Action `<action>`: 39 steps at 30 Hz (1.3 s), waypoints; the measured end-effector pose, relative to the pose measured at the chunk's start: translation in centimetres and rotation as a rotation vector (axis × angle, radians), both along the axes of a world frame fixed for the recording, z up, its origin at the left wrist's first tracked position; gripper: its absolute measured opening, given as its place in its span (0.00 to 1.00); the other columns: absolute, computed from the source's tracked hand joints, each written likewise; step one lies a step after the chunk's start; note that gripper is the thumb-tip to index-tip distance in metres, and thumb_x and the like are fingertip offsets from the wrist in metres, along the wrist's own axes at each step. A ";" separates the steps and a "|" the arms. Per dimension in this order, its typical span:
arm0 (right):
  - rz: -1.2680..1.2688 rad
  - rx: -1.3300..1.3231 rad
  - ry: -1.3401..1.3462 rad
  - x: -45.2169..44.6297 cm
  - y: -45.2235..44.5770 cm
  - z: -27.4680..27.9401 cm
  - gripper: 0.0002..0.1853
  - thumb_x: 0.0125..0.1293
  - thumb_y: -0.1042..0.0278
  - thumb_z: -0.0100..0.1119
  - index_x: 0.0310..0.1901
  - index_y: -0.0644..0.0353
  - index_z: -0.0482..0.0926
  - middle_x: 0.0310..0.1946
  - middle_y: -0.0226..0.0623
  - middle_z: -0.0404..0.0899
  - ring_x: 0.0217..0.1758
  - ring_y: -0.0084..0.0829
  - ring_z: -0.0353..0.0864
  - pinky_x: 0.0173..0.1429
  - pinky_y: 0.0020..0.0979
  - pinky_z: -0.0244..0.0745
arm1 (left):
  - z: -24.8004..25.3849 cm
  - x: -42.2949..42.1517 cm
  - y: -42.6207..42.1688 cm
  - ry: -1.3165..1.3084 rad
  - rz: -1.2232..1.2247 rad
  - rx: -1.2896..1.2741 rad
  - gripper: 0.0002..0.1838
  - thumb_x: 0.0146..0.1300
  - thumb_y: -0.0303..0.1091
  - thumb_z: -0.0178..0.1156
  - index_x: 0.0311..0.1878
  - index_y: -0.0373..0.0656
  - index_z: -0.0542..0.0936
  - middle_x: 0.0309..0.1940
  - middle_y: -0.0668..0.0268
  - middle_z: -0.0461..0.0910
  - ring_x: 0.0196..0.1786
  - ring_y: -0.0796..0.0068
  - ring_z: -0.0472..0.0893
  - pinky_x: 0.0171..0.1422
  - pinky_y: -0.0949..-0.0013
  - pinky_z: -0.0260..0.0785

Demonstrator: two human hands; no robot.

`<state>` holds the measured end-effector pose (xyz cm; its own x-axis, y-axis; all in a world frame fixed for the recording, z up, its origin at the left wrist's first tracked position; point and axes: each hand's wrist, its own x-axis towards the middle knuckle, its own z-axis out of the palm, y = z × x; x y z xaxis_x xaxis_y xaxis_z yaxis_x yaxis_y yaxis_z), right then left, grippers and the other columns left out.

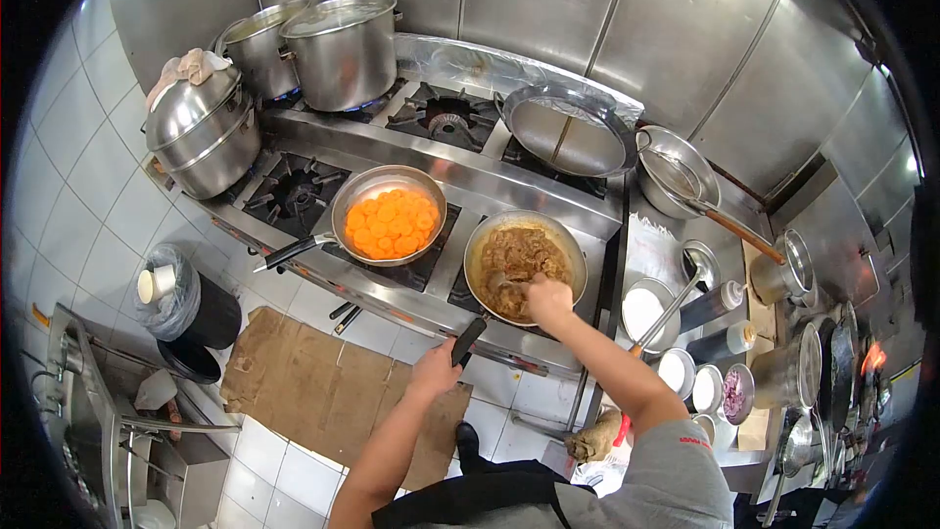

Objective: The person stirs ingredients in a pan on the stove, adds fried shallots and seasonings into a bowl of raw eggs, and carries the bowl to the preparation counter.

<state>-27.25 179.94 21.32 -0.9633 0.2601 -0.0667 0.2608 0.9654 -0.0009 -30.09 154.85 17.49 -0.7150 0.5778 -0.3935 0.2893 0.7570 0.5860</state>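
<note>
My left hand (436, 369) is closed round the black handle (470, 341) of a frying pan (580, 257) on the front right burner. Brown, saucy food (519, 257) that looks like meat in thick gravy fills its middle. Over the pan's near right side, my right hand (548, 300) is closed on what looks like a metal spoon (502, 283), its tip down in the food. Fingers and sauce hide most of that spoon. To the left stands a second frying pan (343, 193) with orange carrot slices (392, 223); its handle juts out toward the lower left.
Two large stockpots (343, 59) and a domed steamer (203, 127) stand at the left. A wide black pan (568, 132) sits behind. On the right counter are bowls of white powder (643, 313), chopped onion (736, 392), bottles (720, 304) and a ladle (676, 309). Cardboard (323, 392) covers the floor.
</note>
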 end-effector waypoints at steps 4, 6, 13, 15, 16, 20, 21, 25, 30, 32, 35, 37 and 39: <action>-0.243 -0.087 -0.017 -3.1 2.6 4.2 0.11 0.55 0.69 0.50 0.36 0.55 0.82 0.39 0.46 0.80 0.43 0.41 0.81 0.46 0.39 0.76 | -0.3 0.0 0.1 0.000 -0.008 0.003 0.27 0.51 0.35 0.59 0.57 0.48 0.68 0.41 0.51 0.78 0.46 0.49 0.77 0.50 0.51 0.70; -0.323 -0.075 0.039 -5.2 4.9 2.5 0.11 0.55 0.68 0.52 0.38 0.51 0.83 0.35 0.46 0.81 0.41 0.43 0.81 0.45 0.40 0.76 | -0.1 -0.1 0.1 -0.023 -0.012 0.005 0.27 0.51 0.36 0.60 0.57 0.48 0.68 0.41 0.51 0.78 0.46 0.50 0.77 0.50 0.52 0.70; -0.415 -0.142 0.032 -5.0 7.0 -0.2 0.12 0.57 0.66 0.50 0.34 0.61 0.82 0.35 0.51 0.81 0.39 0.45 0.82 0.43 0.39 0.77 | -1.4 0.0 0.0 0.039 -0.003 0.024 0.29 0.50 0.36 0.62 0.57 0.50 0.68 0.41 0.51 0.78 0.45 0.49 0.77 0.49 0.52 0.70; -0.419 -0.103 0.019 -3.0 7.0 3.5 0.12 0.56 0.67 0.50 0.34 0.61 0.82 0.35 0.51 0.81 0.40 0.45 0.82 0.43 0.40 0.77 | -1.0 -0.1 0.0 0.046 -0.018 0.021 0.28 0.50 0.35 0.61 0.57 0.51 0.68 0.41 0.51 0.78 0.46 0.49 0.77 0.49 0.52 0.70; -0.422 -0.082 0.010 -1.8 7.0 5.2 0.12 0.56 0.67 0.50 0.34 0.62 0.82 0.36 0.52 0.80 0.40 0.45 0.82 0.43 0.41 0.77 | -1.1 0.0 0.0 0.046 -0.010 0.033 0.28 0.50 0.35 0.61 0.57 0.51 0.68 0.40 0.51 0.78 0.45 0.48 0.77 0.49 0.52 0.70; -0.252 -0.048 -0.163 4.2 5.9 6.9 0.11 0.54 0.68 0.51 0.33 0.62 0.82 0.35 0.51 0.81 0.40 0.45 0.82 0.43 0.40 0.78 | -0.5 0.0 0.2 0.028 0.007 0.056 0.28 0.49 0.34 0.61 0.57 0.50 0.68 0.39 0.50 0.78 0.45 0.47 0.77 0.49 0.51 0.70; -0.231 -0.037 -0.210 5.2 5.1 6.6 0.11 0.54 0.69 0.51 0.33 0.62 0.82 0.35 0.51 0.81 0.40 0.45 0.82 0.43 0.40 0.78 | -0.3 0.0 0.1 0.020 0.011 0.051 0.28 0.49 0.34 0.61 0.56 0.50 0.68 0.39 0.50 0.78 0.44 0.47 0.77 0.48 0.51 0.70; -0.292 -0.044 -0.278 5.5 3.3 2.7 0.11 0.55 0.69 0.50 0.35 0.61 0.82 0.37 0.48 0.81 0.42 0.44 0.82 0.46 0.39 0.77 | -0.9 0.0 0.1 0.047 -0.002 0.051 0.28 0.49 0.34 0.61 0.57 0.50 0.68 0.39 0.49 0.78 0.44 0.47 0.77 0.49 0.51 0.70; -0.297 -0.108 -0.134 5.2 3.1 1.6 0.12 0.56 0.69 0.50 0.39 0.53 0.82 0.37 0.45 0.81 0.43 0.45 0.81 0.46 0.39 0.76 | -1.7 0.0 0.1 0.049 -0.012 0.035 0.30 0.50 0.35 0.61 0.59 0.50 0.66 0.38 0.49 0.78 0.43 0.47 0.78 0.49 0.51 0.70; -0.290 -0.167 -0.175 5.7 1.8 4.8 0.13 0.55 0.70 0.49 0.40 0.50 0.82 0.37 0.46 0.81 0.43 0.45 0.81 0.46 0.40 0.76 | -2.3 -0.2 0.0 0.063 -0.017 0.029 0.30 0.50 0.35 0.61 0.59 0.50 0.66 0.38 0.49 0.78 0.43 0.47 0.78 0.48 0.51 0.70; -0.232 -0.214 -0.106 5.1 -0.8 4.0 0.16 0.54 0.72 0.48 0.42 0.50 0.81 0.36 0.46 0.81 0.42 0.45 0.81 0.46 0.41 0.76 | -2.1 -0.1 0.1 0.049 -0.022 0.007 0.31 0.50 0.36 0.61 0.59 0.51 0.66 0.37 0.49 0.78 0.43 0.47 0.78 0.48 0.51 0.70; -0.253 -0.232 -0.173 3.7 -1.8 2.0 0.20 0.53 0.72 0.48 0.47 0.43 0.79 0.37 0.46 0.80 0.44 0.44 0.80 0.48 0.41 0.75 | -1.7 -0.2 0.1 0.042 -0.018 -0.010 0.31 0.50 0.36 0.62 0.59 0.51 0.66 0.37 0.49 0.78 0.43 0.48 0.78 0.48 0.51 0.70; -0.277 -0.232 -0.156 3.4 -1.2 -0.5 0.20 0.53 0.72 0.48 0.47 0.43 0.80 0.37 0.46 0.80 0.43 0.44 0.80 0.47 0.41 0.75 | -1.6 -0.1 0.2 0.038 -0.017 -0.026 0.31 0.49 0.36 0.62 0.60 0.52 0.65 0.37 0.49 0.78 0.43 0.48 0.78 0.48 0.51 0.70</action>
<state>-23.84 178.76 20.78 -0.8325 0.4692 -0.2944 0.5253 0.8375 -0.1507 -30.18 155.05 15.90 -0.7197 0.5802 -0.3812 0.3244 0.7666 0.5542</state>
